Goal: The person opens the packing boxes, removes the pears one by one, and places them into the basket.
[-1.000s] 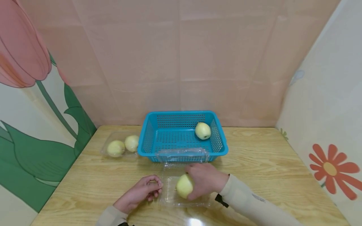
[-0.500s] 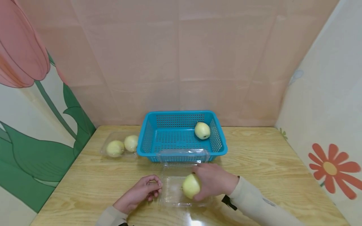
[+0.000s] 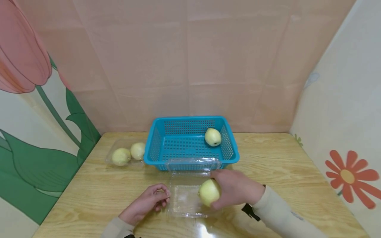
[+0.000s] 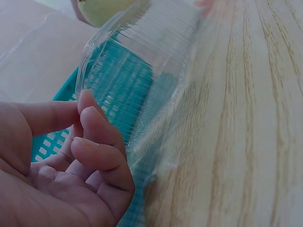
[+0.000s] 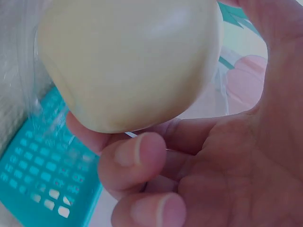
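Observation:
In the head view a clear plastic clamshell box [image 3: 184, 200] lies open on the table, its lid [image 3: 193, 163] leaning back against the blue basket. My left hand [image 3: 146, 202] pinches the box's left rim between thumb and forefinger, which the left wrist view shows up close. A pale yellow-green pear [image 3: 209, 193] is gripped in my right hand [image 3: 235, 188] over the right part of the box. The right wrist view shows that pear [image 5: 132, 66] large, with fingers curled under it. Whether it touches the box floor I cannot tell.
Behind the box stands the blue perforated basket [image 3: 150, 152], with one pear [image 3: 213, 137] at its right side. Left of the basket sits another clear box [image 3: 126, 142] holding two pears [image 3: 121, 156]. A pink cloth backdrop [image 3: 190, 66] rises behind the wooden table [image 3: 276, 172].
My right hand has moved to the right with the pear, from the middle of the box toward its right side. The left hand has stayed at the rim.

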A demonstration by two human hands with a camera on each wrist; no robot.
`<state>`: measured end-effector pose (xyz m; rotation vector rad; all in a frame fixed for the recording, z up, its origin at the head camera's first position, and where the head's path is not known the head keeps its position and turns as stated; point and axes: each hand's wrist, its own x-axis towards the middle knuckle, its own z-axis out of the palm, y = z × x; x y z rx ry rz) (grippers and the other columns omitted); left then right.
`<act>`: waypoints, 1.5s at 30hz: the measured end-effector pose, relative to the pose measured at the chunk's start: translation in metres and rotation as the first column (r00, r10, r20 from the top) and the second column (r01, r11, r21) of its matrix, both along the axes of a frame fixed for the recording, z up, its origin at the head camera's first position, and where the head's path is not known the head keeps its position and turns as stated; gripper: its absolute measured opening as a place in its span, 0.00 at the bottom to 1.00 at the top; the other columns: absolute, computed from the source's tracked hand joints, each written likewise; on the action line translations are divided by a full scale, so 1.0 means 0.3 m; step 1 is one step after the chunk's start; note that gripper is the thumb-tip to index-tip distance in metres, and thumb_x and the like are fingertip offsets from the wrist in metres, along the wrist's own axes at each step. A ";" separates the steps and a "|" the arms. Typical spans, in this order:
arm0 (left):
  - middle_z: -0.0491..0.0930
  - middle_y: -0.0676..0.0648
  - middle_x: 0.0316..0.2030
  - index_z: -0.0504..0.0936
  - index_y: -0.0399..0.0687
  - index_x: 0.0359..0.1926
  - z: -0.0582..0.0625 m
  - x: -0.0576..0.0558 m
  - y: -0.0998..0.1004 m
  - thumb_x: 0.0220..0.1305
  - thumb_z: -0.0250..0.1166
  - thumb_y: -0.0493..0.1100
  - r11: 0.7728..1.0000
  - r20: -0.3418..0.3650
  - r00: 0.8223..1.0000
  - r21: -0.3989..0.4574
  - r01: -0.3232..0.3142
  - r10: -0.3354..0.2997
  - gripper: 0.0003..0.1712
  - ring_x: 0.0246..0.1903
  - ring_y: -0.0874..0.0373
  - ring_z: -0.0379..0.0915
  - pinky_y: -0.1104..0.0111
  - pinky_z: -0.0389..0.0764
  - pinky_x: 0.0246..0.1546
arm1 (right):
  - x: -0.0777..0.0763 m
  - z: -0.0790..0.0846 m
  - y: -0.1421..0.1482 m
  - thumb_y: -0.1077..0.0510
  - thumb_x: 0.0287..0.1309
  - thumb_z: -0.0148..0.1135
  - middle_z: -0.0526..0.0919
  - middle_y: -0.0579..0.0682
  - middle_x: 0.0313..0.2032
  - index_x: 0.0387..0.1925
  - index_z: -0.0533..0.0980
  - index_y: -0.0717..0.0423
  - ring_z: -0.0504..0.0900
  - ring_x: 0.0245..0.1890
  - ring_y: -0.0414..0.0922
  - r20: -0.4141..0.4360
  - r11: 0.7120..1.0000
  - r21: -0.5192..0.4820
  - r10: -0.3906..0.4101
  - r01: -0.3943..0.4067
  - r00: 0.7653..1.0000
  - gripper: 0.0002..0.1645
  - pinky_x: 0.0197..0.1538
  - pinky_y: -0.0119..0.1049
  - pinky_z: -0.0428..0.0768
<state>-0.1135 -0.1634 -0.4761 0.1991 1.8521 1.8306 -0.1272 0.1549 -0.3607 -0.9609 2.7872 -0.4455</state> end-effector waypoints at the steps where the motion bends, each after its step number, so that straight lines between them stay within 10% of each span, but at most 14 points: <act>1: 0.78 0.51 0.29 0.75 0.40 0.40 0.001 0.000 -0.001 0.70 0.60 0.40 1.000 -0.002 1.000 0.001 -0.001 0.001 0.06 0.24 0.65 0.69 0.77 0.68 0.21 | 0.000 0.005 0.007 0.37 0.28 0.78 0.75 0.36 0.29 0.37 0.76 0.47 0.72 0.29 0.37 0.000 1.000 0.002 -0.009 0.009 1.000 0.33 0.27 0.33 0.73; 45: 0.78 0.49 0.29 0.74 0.38 0.41 0.008 -0.005 -0.001 0.71 0.59 0.40 1.000 0.007 1.000 0.005 0.002 -0.003 0.07 0.24 0.64 0.68 0.76 0.68 0.21 | -0.183 0.131 0.227 0.39 0.37 0.78 0.79 0.46 0.31 0.41 0.76 0.62 0.74 0.28 0.43 0.029 0.979 0.008 -0.202 0.202 0.979 0.37 0.29 0.37 0.74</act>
